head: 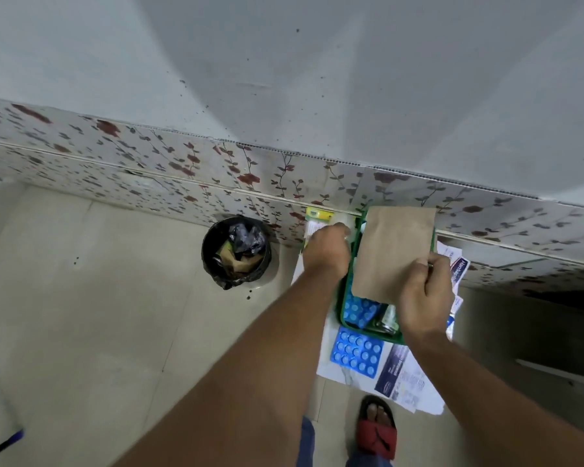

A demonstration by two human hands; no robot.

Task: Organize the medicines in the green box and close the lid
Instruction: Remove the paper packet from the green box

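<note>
The green box [346, 323] stands open on white paper on the floor by the wall. My right hand [423, 298] grips a brown paper packet [393, 251] by its near right corner, flat over the box. My left hand [327, 249] reaches past the box's left side and closes on something white; what it is stays hidden. Inside the box I see a blue blister strip [359, 311] and a small bottle [390, 318]. A second blue blister strip [356, 350] lies on the paper just in front of the box.
A black bin [235, 252] lined with a bag stands to the left against the flowered wall. A yellow-green pack [319, 215] lies behind my left hand. Leaflets [402, 375] and a plaster box [457, 269] lie around the green box. My sandalled foot [378, 426] is below.
</note>
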